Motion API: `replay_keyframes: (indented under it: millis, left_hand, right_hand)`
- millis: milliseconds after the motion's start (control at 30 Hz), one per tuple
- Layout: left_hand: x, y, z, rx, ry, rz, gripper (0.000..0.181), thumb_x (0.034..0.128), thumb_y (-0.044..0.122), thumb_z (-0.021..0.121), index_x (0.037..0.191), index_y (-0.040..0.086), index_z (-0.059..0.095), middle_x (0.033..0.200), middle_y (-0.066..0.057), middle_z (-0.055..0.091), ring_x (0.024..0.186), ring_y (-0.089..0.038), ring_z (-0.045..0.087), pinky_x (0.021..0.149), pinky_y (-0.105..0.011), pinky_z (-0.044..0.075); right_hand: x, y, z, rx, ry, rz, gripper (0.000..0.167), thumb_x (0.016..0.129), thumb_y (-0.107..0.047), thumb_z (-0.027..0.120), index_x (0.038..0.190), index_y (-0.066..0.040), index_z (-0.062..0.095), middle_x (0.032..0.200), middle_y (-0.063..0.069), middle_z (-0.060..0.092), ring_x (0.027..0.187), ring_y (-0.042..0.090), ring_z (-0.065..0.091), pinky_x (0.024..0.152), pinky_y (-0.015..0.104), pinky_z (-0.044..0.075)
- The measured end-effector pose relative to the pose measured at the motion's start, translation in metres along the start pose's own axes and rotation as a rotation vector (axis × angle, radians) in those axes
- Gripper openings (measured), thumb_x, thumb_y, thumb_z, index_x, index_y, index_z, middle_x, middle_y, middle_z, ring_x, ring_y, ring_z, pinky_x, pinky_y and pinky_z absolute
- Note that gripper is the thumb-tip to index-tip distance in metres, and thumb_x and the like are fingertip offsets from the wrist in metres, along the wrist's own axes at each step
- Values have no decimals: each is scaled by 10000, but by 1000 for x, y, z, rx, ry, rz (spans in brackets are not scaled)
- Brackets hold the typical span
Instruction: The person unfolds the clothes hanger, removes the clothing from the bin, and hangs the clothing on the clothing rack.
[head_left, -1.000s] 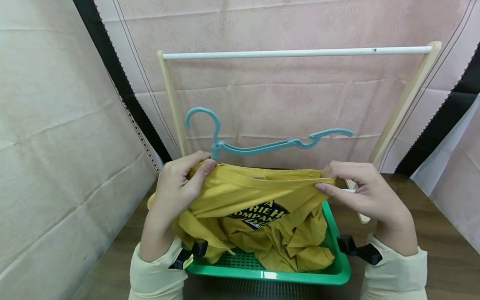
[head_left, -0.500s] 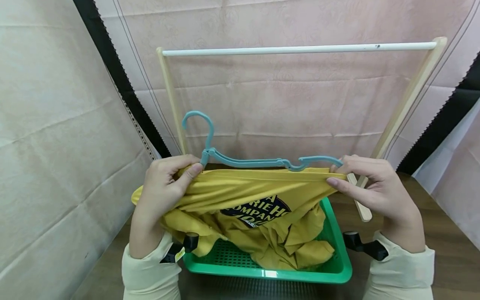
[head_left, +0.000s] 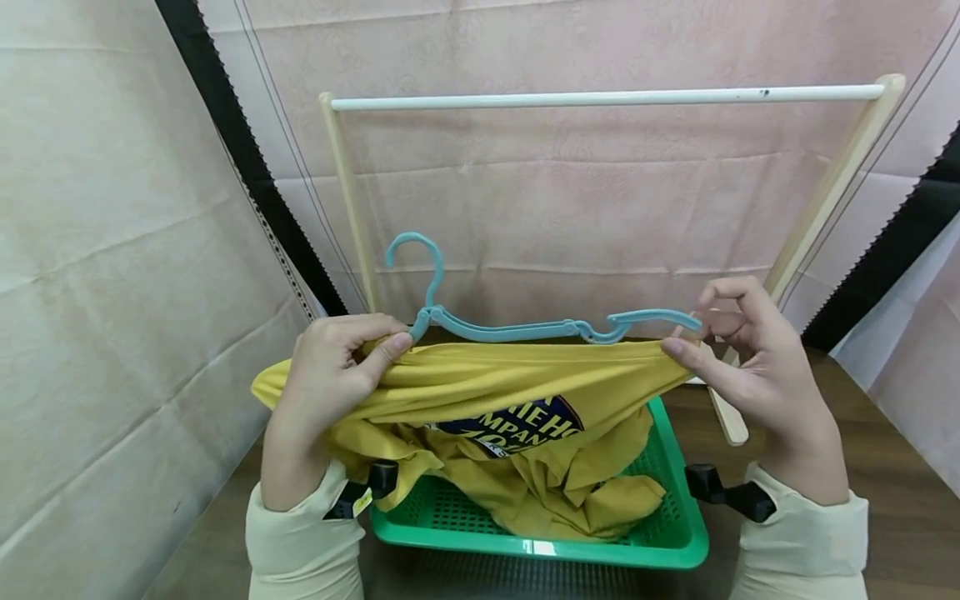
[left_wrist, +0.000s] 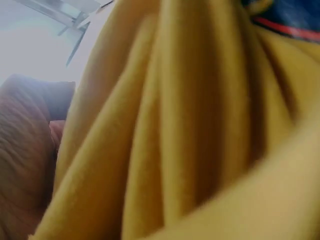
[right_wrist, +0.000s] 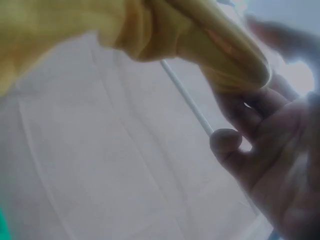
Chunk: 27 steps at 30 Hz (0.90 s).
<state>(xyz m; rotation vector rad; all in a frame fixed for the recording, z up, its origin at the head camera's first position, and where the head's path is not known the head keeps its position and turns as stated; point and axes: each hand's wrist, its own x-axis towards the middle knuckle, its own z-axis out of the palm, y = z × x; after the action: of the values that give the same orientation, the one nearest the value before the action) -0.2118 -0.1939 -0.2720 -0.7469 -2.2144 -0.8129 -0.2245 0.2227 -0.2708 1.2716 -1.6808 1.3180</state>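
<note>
A yellow T-shirt with a dark printed patch is stretched between my two hands, its lower part bunched in the green basket. At its left my left hand grips the gathered cloth together with the foot of the light-blue hanger. The hanger's hook stands up, and its visible arm runs right along the shirt's top edge; its other arm is hidden. My right hand holds the shirt's right edge by the hanger's tip, index finger raised and bent. Folded cloth fills the left wrist view.
Behind the basket stands a rack with a white bar on pale uprights, one foot near my right hand. The brown tabletop extends to the right. Pale fabric walls enclose the space.
The hanger has tilted down and its right arm now lies just above the shirt's edge. My hands have spread apart, pulling the shirt wider; my right index finger has lifted.
</note>
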Motion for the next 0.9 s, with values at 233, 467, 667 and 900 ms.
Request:
replay_keyframes:
  millis: [233, 467, 667, 900]
  left_hand:
    - [0, 2, -4, -18, 37, 14, 121, 964, 178, 698, 898, 232, 785, 876, 158, 722, 668, -18, 584, 573, -210, 424]
    - [-1, 1, -5, -18, 21, 14, 122, 949, 157, 712, 913, 239, 794, 903, 165, 729, 645, -34, 566, 565, -205, 411]
    - [-2, 1, -6, -28, 29, 17, 127, 951, 138, 707, 915, 221, 797, 898, 151, 732, 688, -25, 597, 589, -202, 431]
    - [-2, 5, -11, -60, 61, 64, 141, 949, 99, 698, 895, 192, 790, 857, 146, 719, 636, -21, 557, 544, -201, 407]
  right_hand:
    - [1, -2, -3, -11, -60, -57, 173, 979, -8, 622, 854, 107, 656, 728, 23, 629, 630, 18, 525, 506, 131, 358]
    - [-1, -3, -1, 150, -17, -33, 176, 1033, 49, 464, 1014, 217, 509, 781, 90, 727, 701, 97, 677, 623, 161, 495]
    - [-1, -2, -2, 72, -22, -21, 95, 939, 93, 614, 866, 152, 624, 713, 49, 663, 543, 24, 505, 410, 177, 309]
    - [0, -8, -3, 43, -139, -1, 102, 887, 102, 685, 871, 14, 735, 715, 35, 635, 643, 43, 504, 485, 179, 340]
